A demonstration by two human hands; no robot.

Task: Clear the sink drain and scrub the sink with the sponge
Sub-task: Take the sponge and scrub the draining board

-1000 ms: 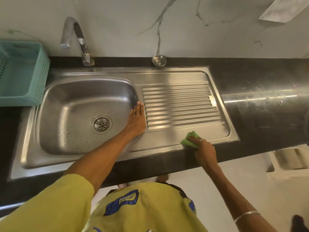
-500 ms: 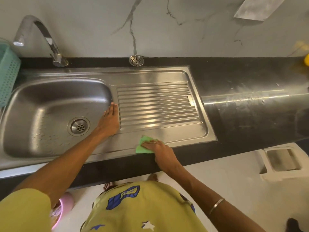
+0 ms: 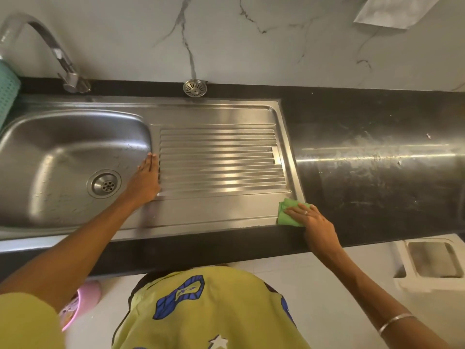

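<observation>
A steel sink [image 3: 63, 147] with a ribbed drainboard [image 3: 221, 159] is set into a black counter. Its drain [image 3: 104, 183] lies open in the basin floor. A loose round strainer [image 3: 195, 88] sits on the counter's back ledge. My left hand [image 3: 147, 181] rests flat, fingers straight, on the rim between basin and drainboard. My right hand [image 3: 314, 222] presses a green sponge [image 3: 286, 214] onto the drainboard's front right corner, fingers laid over it.
A chrome tap [image 3: 60, 59] rises at the back left, beside a teal basket [image 3: 7, 91] at the frame's edge. The black counter [image 3: 377, 172] runs on to the right. Below stand a white bin [image 3: 432, 263] and a pink object [image 3: 80, 303] on the floor.
My right hand slid the sponge left along the drainboard's front edge, then back right to the corner. The left hand has stayed on the rim. The camera view shifted.
</observation>
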